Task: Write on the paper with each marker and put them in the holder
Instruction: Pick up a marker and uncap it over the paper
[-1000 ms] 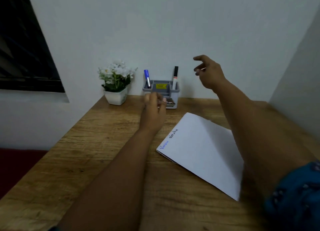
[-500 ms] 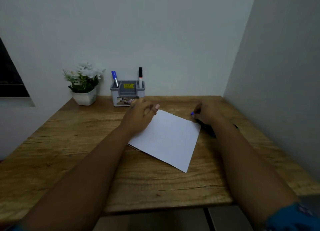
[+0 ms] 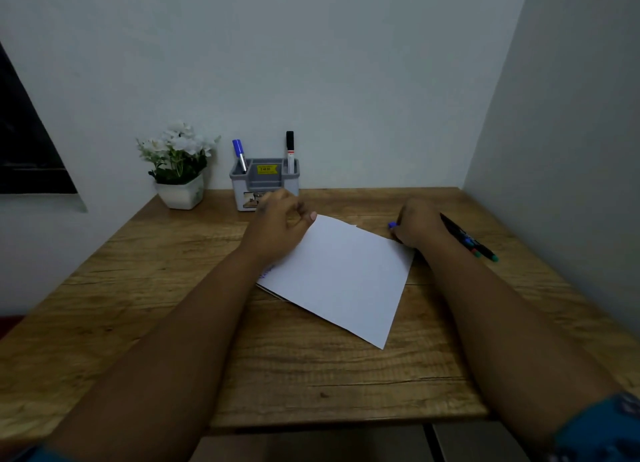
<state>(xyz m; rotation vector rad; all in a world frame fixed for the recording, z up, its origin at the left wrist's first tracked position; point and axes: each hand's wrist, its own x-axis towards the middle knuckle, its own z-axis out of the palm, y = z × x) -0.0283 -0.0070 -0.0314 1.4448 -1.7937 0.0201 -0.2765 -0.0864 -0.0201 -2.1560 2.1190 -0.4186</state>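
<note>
A white sheet of paper (image 3: 341,278) lies at an angle on the wooden desk (image 3: 166,288). My left hand (image 3: 280,226) rests on its upper left corner, fingers loosely curled. My right hand (image 3: 417,224) sits at the paper's right corner, its fingers curled round a marker with a blue cap (image 3: 392,224) poking out. Behind that hand lie several dark markers (image 3: 471,241) on the desk. At the back stands a grey holder (image 3: 265,181) with a blue-capped marker (image 3: 239,155) and a black-capped marker (image 3: 290,151) upright in it.
A white pot of white flowers (image 3: 180,170) stands left of the holder against the back wall. A side wall (image 3: 561,149) closes off the desk on the right. A dark window frame (image 3: 24,142) is at the far left.
My right hand came down from mid-air to the desk and closed on a marker beside the paper. My left hand moved back from the holder onto the paper's corner. The view swung right.
</note>
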